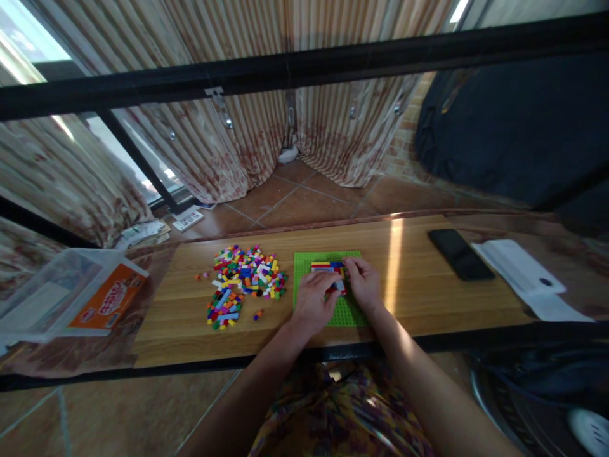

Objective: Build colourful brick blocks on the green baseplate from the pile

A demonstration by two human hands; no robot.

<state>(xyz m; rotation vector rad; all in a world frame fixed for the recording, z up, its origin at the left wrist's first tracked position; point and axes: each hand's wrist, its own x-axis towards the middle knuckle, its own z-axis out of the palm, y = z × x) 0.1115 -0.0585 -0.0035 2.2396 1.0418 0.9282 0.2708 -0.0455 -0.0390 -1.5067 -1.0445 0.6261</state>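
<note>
On the green studded baseplate (351, 314) stands a low build of toy bricks (320, 264) in yellow, red, blue and white. My left hand (314, 297) is over its near left side, thumb and fingers closed round a small light grey brick (339, 285). At the build's right side is my right hand (364, 282), its fingers curled against the bricks there. The palms and fingers hide much of the build.
Left of the baseplate lies a pile of loose coloured bricks (252, 270) on the wooden board (181, 317). A clear plastic box (90, 257) with an orange label stands at the far left. To the right lie a black phone (460, 254) and white papers (523, 266).
</note>
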